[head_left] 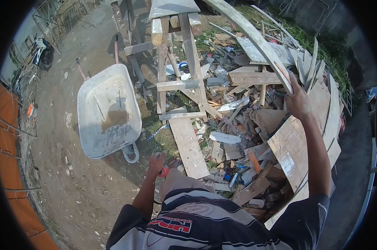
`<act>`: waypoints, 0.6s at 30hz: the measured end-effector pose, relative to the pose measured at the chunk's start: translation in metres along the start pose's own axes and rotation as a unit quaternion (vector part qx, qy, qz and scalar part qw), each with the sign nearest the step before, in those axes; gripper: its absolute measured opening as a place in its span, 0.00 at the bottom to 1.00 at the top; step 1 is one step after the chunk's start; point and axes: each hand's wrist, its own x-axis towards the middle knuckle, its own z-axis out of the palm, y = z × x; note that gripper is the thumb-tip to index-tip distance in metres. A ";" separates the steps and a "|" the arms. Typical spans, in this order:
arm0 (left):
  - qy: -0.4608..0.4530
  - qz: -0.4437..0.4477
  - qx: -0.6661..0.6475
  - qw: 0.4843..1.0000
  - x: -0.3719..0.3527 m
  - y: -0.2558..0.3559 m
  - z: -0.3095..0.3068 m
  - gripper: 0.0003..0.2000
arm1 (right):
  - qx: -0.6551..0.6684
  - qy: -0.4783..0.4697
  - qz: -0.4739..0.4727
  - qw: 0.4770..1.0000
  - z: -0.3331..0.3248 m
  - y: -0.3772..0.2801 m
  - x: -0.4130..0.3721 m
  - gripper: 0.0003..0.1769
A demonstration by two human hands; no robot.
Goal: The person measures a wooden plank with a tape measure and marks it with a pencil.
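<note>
My right hand is closed round the near end of a long, pale wooden plank, which runs up and away past the top edge of the view. Low beside my leg, my left hand is closed on a small red object, mostly hidden by the fingers and too small to name. Just below the plank lies a heap of scrap wood and rubble. A wooden sawhorse-like frame stands to the left of the plank, with a board on top.
A white wheelbarrow with some brown residue rests on the dirt ground left of the frame. Large plywood sheets lean at the right. A motorbike stands far left, and orange sheeting lines the left edge.
</note>
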 end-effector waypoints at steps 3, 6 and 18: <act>0.004 0.016 -0.059 0.998 -0.008 0.008 0.001 0.24 | -0.099 -0.061 0.002 0.993 -0.010 0.009 -0.007 0.42; 0.018 0.007 -0.036 0.999 -0.015 -0.003 -0.002 0.24 | 0.035 0.075 -0.115 0.990 -0.020 0.049 0.010 0.42; -0.002 0.008 0.017 1.000 -0.011 0.003 0.005 0.24 | -0.138 0.015 -0.110 0.984 -0.014 0.022 0.010 0.40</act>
